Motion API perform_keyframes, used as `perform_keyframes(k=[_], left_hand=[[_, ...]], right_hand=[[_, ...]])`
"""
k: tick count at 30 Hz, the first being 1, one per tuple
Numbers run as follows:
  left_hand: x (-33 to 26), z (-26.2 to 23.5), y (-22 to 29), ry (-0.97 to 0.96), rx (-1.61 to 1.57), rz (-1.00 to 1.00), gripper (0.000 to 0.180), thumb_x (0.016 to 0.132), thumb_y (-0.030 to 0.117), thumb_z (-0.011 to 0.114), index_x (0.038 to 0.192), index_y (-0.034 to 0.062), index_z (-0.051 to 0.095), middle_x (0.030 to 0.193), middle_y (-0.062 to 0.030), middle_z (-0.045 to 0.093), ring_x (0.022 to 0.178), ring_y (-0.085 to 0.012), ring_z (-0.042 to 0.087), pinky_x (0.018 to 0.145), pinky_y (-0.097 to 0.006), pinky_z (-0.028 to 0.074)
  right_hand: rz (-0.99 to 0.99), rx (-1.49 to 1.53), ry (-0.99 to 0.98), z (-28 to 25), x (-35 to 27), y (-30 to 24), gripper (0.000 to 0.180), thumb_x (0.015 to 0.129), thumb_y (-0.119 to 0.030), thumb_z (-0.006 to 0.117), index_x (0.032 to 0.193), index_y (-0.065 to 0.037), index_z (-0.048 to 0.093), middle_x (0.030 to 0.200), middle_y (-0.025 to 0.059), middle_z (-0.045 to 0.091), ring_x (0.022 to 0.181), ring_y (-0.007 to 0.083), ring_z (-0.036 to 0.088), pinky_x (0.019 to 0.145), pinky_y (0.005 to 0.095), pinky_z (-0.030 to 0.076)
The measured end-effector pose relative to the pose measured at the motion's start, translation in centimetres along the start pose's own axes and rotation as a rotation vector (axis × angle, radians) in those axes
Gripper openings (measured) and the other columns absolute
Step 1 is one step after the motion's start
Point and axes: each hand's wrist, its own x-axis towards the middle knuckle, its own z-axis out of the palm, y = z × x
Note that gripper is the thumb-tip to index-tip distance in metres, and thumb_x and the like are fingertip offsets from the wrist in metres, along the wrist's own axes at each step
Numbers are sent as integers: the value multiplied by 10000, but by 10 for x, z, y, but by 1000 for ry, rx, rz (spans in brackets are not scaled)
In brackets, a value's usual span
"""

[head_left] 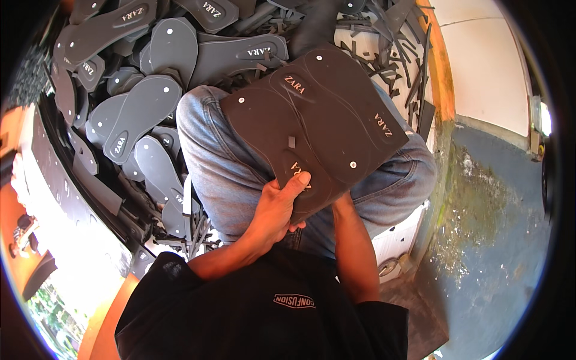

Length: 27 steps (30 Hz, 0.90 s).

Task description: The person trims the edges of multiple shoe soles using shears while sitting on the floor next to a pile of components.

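A dark foam sheet with sandal-sole outlines, raised arch pads, pale lettering and white round dots lies tilted across my lap. One of its edges follows a curved sole shape. My left hand grips the near corner, thumb flat on top and fingers curled below. Most of my right hand is hidden beneath the sheet's near edge, so its fingers cannot be seen. Loose cut-out soles are heaped beyond my left knee, marked with similar lettering and dots.
My crossed legs in jeans support the sheet. Thin dark foam offcuts litter the white surface at the far right, beside an orange-yellow edge. Farther right is a stained blue-grey floor. A bright opening lies to the left.
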Motion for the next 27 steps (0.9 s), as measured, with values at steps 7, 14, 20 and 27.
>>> perform_keyframes(k=[7, 14, 20, 27], left_hand=[[-3, -5, 3, -2, -16, -16, 328, 876, 358, 627, 853, 36, 566, 605, -33, 552, 343, -84, 440, 287, -209, 359], [-5, -9, 4, -35, -42, -23, 313, 869, 362, 635, 849, 56, 571, 585, -20, 548, 332, -82, 432, 281, -206, 346], [-4, -10, 3, -32, -31, -18, 319, 869, 376, 630, 827, 66, 567, 562, -9, 539, 332, -78, 436, 279, -200, 343], [-17, -21, 6, 1, 91, -26, 332, 864, 392, 617, 831, 64, 575, 576, -15, 558, 347, -75, 458, 282, -192, 337]], right_hand=[[9, -43, -42, -6, 22, -3, 325, 799, -261, 624, 1045, -49, 616, 832, 115, 637, 760, 262, 572, 670, 382, 446], [21, -89, -79, -17, 40, -4, 323, 806, -267, 620, 1033, -37, 614, 790, 111, 629, 691, 239, 561, 622, 365, 441], [4, -102, -106, -14, 52, -8, 323, 813, -273, 616, 1023, -27, 612, 754, 108, 622, 632, 218, 552, 580, 350, 437], [-109, -167, -143, 10, 82, -32, 325, 820, -279, 612, 1011, -15, 611, 711, 105, 615, 564, 195, 542, 532, 333, 432]])
